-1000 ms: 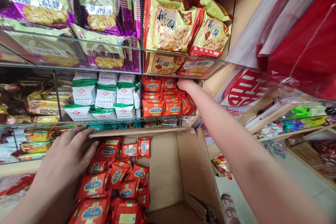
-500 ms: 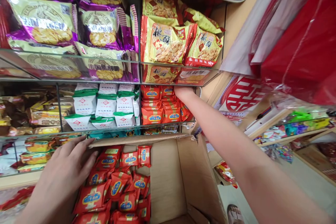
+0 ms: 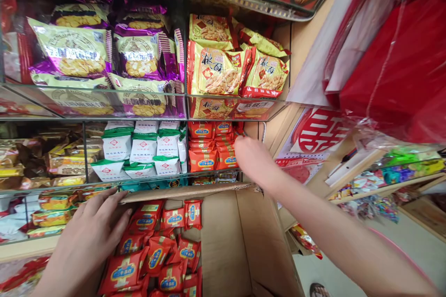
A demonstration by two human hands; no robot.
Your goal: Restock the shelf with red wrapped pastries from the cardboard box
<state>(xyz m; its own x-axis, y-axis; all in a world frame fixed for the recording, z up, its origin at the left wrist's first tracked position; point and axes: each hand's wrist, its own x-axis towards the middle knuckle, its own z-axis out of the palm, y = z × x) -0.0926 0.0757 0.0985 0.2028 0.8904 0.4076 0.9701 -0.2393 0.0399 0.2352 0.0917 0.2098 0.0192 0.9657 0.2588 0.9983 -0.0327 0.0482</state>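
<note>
A cardboard box (image 3: 223,241) stands below the shelves, with several small red packets of snacks (image 3: 153,255) in its left part. My left hand (image 3: 87,227) grips the box's far left rim, its thumb on the inner side and its fingers over the edge. On the lower shelf, matching red packets (image 3: 204,158) stand stacked in a compartment. My right hand (image 3: 252,158) is at the right end of that stack, fingers curled and close against the packets. Its fingertips are turned away, and anything inside them is hidden.
White and green packets (image 3: 141,148) fill the compartment to the left. Above, a glass ledge (image 3: 146,106) fronts purple cookie packs (image 3: 75,53) and yellow-red packs (image 3: 219,69). Red bags (image 3: 393,65) hang at the right. A foot (image 3: 318,290) shows on the floor.
My right hand has drawn back a little from the shelf compartment, so more of it shows. The left hand keeps its hold on the box. The whole view has shifted slightly.
</note>
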